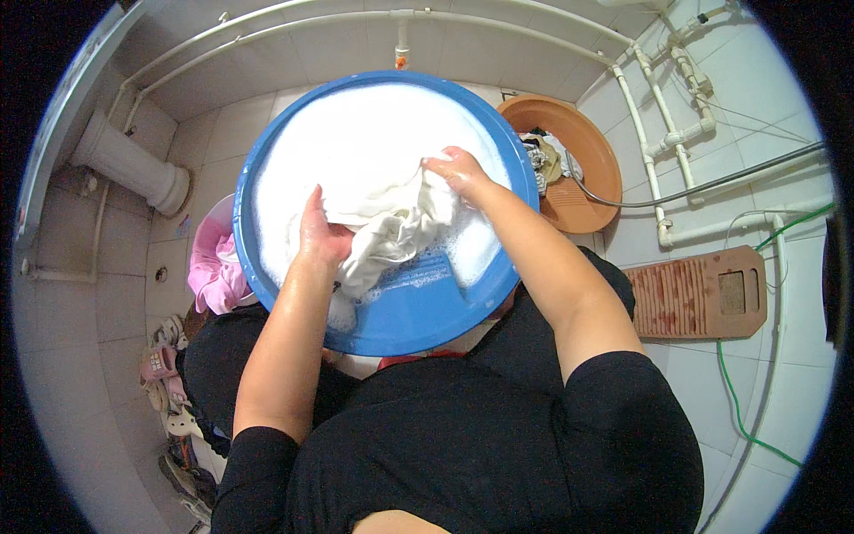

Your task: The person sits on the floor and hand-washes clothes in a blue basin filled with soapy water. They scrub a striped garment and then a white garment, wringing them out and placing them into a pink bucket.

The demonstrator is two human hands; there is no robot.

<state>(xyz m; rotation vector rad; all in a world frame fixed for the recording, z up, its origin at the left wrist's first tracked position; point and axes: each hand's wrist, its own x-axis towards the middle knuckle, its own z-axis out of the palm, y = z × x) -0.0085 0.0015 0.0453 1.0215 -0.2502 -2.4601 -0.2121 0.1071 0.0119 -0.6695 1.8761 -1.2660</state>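
Observation:
A large blue plastic washtub (413, 320) full of white suds stands in front of me, with a ribbed washboard surface (413, 275) moulded into its near side. Over the foam lies a wet white cloth (393, 230), bunched up. My left hand (323, 230) is at the cloth's left side, thumb raised and fingers under its edge. At the upper right of the cloth, my right hand (457, 172) pinches a raised fold of it. Foam and cloth hide some fingertips.
An orange-brown basin (597, 180) with clothes and a hose stands behind right. A brown washboard (674, 294) is at the right. Pink cloth (220, 277) hangs from a basin at left, near several shoes (160, 367). White pipes (644, 133) run along the walls.

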